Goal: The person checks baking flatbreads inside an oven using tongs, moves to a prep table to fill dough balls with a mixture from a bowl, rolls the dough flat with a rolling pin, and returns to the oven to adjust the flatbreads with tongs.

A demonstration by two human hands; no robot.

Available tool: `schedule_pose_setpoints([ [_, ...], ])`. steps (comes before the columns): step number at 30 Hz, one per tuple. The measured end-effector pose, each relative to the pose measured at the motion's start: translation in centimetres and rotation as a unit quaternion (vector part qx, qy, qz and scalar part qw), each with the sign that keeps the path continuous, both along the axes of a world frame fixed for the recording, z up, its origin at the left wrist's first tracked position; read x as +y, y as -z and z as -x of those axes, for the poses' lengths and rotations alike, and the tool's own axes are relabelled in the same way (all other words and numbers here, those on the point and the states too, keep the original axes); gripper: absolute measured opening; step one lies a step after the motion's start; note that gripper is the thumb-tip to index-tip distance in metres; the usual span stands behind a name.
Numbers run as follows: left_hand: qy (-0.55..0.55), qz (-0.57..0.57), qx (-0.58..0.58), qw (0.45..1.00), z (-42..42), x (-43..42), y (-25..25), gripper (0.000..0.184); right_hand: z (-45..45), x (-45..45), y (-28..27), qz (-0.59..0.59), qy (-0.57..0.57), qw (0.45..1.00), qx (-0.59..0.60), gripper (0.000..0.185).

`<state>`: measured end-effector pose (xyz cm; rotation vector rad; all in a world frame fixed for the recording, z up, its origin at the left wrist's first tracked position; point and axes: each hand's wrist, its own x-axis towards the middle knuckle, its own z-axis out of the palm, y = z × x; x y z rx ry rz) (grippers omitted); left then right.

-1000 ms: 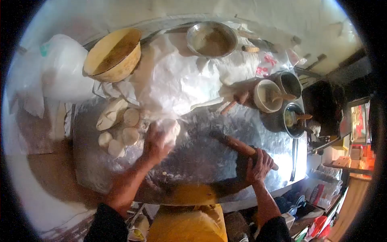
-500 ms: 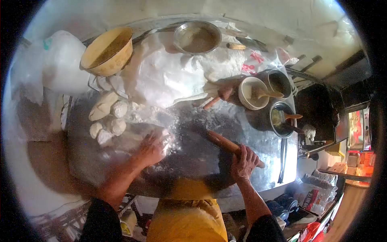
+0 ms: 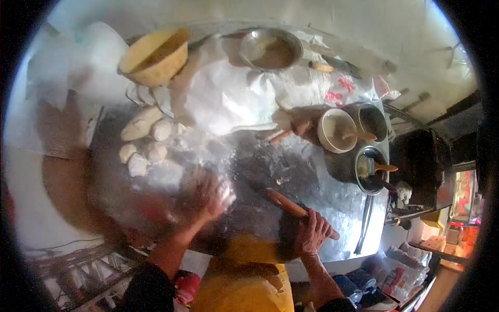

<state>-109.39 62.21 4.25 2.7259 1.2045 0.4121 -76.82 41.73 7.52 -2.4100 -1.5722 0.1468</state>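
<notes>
My right hand (image 3: 313, 232) is wrapped round a wooden rolling pin (image 3: 287, 203), which lies slanted over the dark, floury worktop (image 3: 249, 171). To its left, my left hand (image 3: 208, 197) is low over the worktop and smeared by motion. White shows at its fingertips; whether that is flour or a bit of dough I cannot tell. Beyond this hand sit several dough pieces: a long one (image 3: 141, 123) and smaller rounds, such as this ball (image 3: 156, 152). Loose flour (image 3: 208, 148) is spread between them and the hand.
A yellow basin (image 3: 156, 60), a metal bowl (image 3: 271, 50) and a white plastic sheet (image 3: 228, 96) line the back. On the right are a white bowl with a spoon (image 3: 332, 140), a dark bowl (image 3: 373, 117) and a black-handled pan (image 3: 364, 179). A short wooden stick (image 3: 282, 137) lies mid-table.
The view has shifted, so most things on the worktop appear a little further right. My left hand has moved right, away from the dough pieces. My right hand keeps its hold on the rolling pin.
</notes>
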Motion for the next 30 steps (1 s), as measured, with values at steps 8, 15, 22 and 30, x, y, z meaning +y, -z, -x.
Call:
schedule_pose_setpoints([
  [8,-0.069,0.059,0.025,0.996,-5.7,4.4,2.6,0.046,-0.4,-0.6,2.0,0.076,-0.014,0.997,-0.031,0.075],
  [15,0.019,0.069,-0.018,0.997,-4.2,-2.3,-5.2,0.058,-0.1,0.0,0.1,0.026,0.002,1.000,-0.011,0.071],
  [22,0.056,-0.008,-0.027,0.998,-4.6,-1.1,-6.3,0.046,0.2,0.5,-1.3,-0.009,0.021,0.999,0.034,0.059],
  [30,-0.098,0.735,-0.582,0.334,-6.2,-2.5,-14.2,0.055,0.1,1.2,-1.9,0.006,0.021,1.000,0.020,0.057],
])
